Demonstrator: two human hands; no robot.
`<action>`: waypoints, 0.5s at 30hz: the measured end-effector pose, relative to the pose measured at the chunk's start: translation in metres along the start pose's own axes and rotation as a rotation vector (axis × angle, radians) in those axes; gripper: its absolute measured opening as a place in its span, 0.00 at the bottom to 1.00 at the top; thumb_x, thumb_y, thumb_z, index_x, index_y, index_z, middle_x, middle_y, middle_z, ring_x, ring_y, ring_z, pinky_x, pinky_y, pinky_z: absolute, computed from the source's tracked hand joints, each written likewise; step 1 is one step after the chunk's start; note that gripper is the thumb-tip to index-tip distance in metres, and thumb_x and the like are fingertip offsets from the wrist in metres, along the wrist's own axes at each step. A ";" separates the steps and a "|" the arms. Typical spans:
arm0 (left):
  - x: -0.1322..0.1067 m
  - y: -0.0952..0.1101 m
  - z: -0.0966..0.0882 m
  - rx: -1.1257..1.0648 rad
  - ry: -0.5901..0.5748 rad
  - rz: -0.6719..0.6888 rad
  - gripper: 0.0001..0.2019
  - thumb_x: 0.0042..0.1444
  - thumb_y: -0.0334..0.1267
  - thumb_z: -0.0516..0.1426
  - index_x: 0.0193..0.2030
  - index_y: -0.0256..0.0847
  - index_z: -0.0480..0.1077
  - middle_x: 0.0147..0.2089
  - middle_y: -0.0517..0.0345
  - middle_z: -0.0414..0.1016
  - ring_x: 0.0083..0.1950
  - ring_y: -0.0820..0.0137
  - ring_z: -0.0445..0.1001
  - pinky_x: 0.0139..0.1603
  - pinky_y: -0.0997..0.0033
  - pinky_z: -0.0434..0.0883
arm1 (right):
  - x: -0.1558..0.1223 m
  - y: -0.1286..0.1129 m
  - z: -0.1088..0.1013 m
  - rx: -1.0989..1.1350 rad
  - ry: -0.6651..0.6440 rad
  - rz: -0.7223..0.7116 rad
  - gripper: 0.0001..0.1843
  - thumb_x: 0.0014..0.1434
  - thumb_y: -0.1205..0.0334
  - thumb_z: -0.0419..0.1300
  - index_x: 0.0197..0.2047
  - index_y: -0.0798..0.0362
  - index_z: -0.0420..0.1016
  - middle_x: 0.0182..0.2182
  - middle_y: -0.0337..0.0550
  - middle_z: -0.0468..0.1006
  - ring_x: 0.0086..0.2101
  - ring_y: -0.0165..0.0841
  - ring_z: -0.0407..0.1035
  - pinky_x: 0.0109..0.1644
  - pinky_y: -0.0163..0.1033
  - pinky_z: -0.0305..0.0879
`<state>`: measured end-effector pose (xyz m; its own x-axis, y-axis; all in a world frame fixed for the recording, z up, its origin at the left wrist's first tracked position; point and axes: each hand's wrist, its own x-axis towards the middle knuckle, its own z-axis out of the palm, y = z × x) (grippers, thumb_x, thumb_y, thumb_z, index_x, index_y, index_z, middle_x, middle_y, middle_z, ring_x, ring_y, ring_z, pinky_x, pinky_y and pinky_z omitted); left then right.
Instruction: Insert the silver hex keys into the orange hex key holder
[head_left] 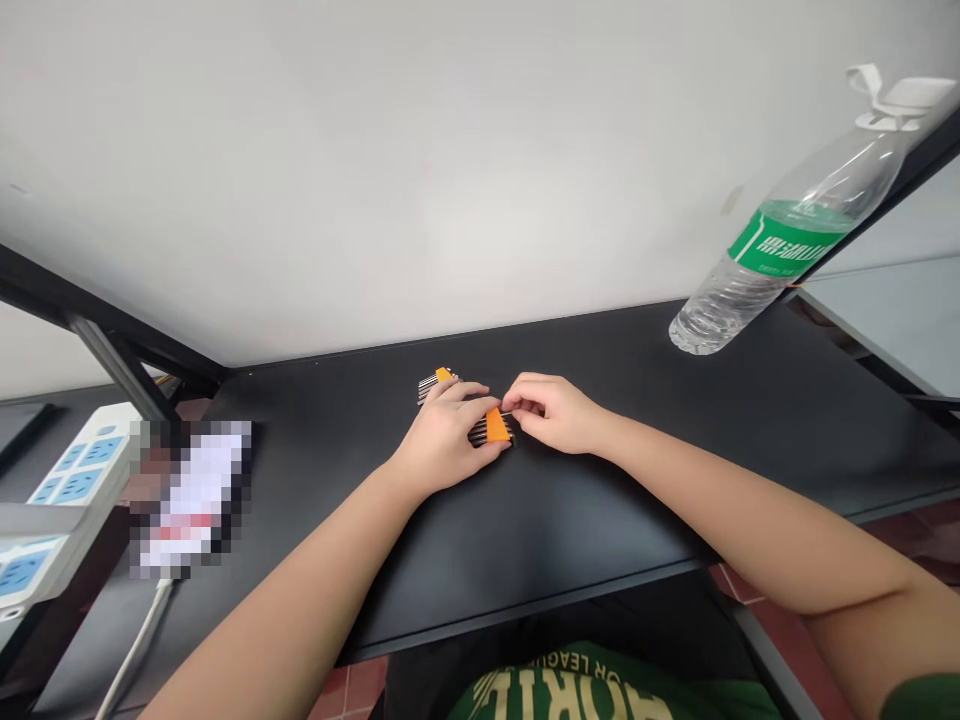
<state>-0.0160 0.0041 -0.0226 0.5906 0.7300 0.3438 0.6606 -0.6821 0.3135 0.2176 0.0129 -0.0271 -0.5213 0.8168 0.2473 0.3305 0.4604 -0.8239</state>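
A white wall (420,150) fills the upper part of the head view, and below it a black surface (600,500) runs from left to right. At the far right end of the surface stands a clear plastic water bottle (780,240) with a green label and a white cap, well apart from the hands. At the left edge a white power strip (52,500) with blue sockets lies beside a blurred-out object (191,495) from which a white cable (135,650) runs down toward the near edge. Two bare forearms reach in from the bottom corners and meet near the middle of the surface. The left hand (442,435) rests there with its fingers curled around a small orange holder (496,427) packed with dark metal keys, the holder showing between thumb and forefinger. The right hand (555,410) is just beside it, touching, its fingertips (521,405) pinched together on the end of one thin key that sticks out of the holder. A second orange holder (439,381) with metal keys lies on the surface just behind the left hand's knuckles; whether it touches them cannot be told.
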 end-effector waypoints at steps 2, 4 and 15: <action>0.000 0.001 0.000 -0.001 -0.007 0.013 0.20 0.56 0.45 0.67 0.54 0.42 0.78 0.60 0.44 0.78 0.62 0.54 0.76 0.73 0.43 0.63 | 0.001 0.002 0.003 0.147 -0.001 0.091 0.07 0.60 0.71 0.59 0.40 0.53 0.76 0.37 0.40 0.76 0.33 0.29 0.70 0.39 0.37 0.68; 0.000 0.001 0.001 0.000 0.012 0.037 0.20 0.57 0.45 0.66 0.55 0.42 0.77 0.59 0.44 0.78 0.62 0.55 0.76 0.74 0.43 0.62 | 0.003 0.003 0.004 0.335 -0.023 0.193 0.04 0.60 0.68 0.62 0.40 0.53 0.74 0.32 0.37 0.75 0.31 0.29 0.70 0.37 0.37 0.69; 0.000 0.008 -0.003 0.033 0.172 0.084 0.19 0.59 0.45 0.64 0.57 0.47 0.75 0.56 0.50 0.81 0.61 0.57 0.78 0.76 0.42 0.59 | 0.006 0.002 -0.002 0.872 -0.126 0.407 0.17 0.55 0.51 0.75 0.35 0.56 0.78 0.21 0.35 0.73 0.23 0.26 0.64 0.28 0.33 0.58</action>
<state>-0.0120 -0.0015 -0.0176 0.5584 0.6508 0.5145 0.6288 -0.7366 0.2493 0.2166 0.0192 -0.0268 -0.5932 0.7899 -0.1554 -0.1685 -0.3106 -0.9355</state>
